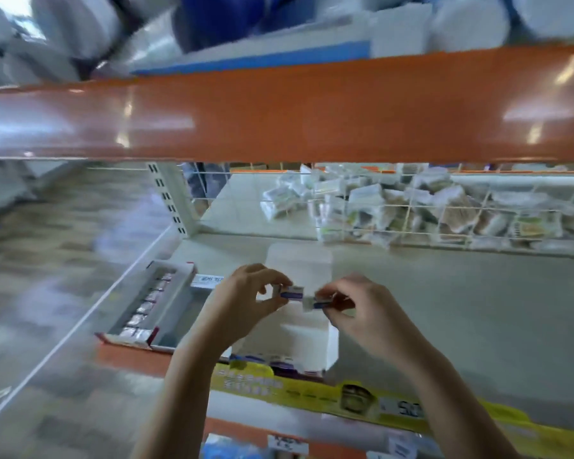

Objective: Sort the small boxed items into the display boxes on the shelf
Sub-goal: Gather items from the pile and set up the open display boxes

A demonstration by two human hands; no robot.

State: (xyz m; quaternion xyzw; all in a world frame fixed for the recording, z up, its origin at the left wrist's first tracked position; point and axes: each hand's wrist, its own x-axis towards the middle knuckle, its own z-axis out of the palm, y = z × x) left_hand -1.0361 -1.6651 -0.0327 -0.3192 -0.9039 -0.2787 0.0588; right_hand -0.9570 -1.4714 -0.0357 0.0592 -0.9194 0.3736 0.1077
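I have both forearms reaching up and forward, bare, converging toward the middle. My left hand (246, 293) is raised with the wrist bent, thumb and fingers curled into a pinching grip. My right hand (362, 309) sits just beside it, slightly lower, fingertips likewise pinched together (motion blur hides the finer finger positions). The two hands nearly meet at their fingertips.

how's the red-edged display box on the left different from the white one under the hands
The red-edged display box has red trim and holds a row of small packs along one side; the white display box is plain white, and its inside is hidden behind the hands. The red-edged one lies angled at the shelf's left end; the white one sits in front of the person, its tall back flap raised. Both are open-topped and sit at the shelf's front edge.
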